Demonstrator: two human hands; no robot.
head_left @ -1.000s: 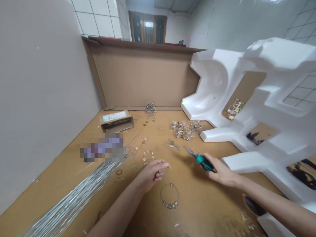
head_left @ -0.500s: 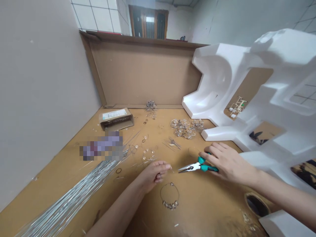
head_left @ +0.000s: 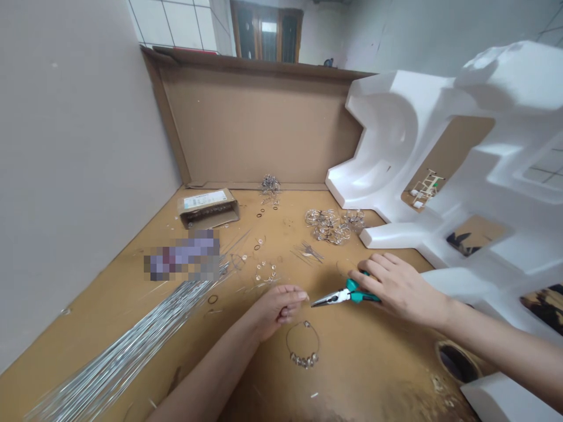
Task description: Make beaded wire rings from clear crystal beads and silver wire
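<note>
Head view: pinching strand (head_left: 309, 302) with left fingers (head_left: 295, 295); apparently aligning needle-nose pliers (head_left: 339, 296), clasped by right fingers (head_left: 375, 271), at three o'clock; requires steadiness.

the pliers (head_left: 338, 296) are teal and silver, the tabletop (head_left: 373, 351) tan, the tiles (head_left: 181, 26) white with dark grid lines.

The left hand (head_left: 280, 306) is held pinched; the right hand (head_left: 396, 288) (back uppermost) is curled in a grip.
</note>
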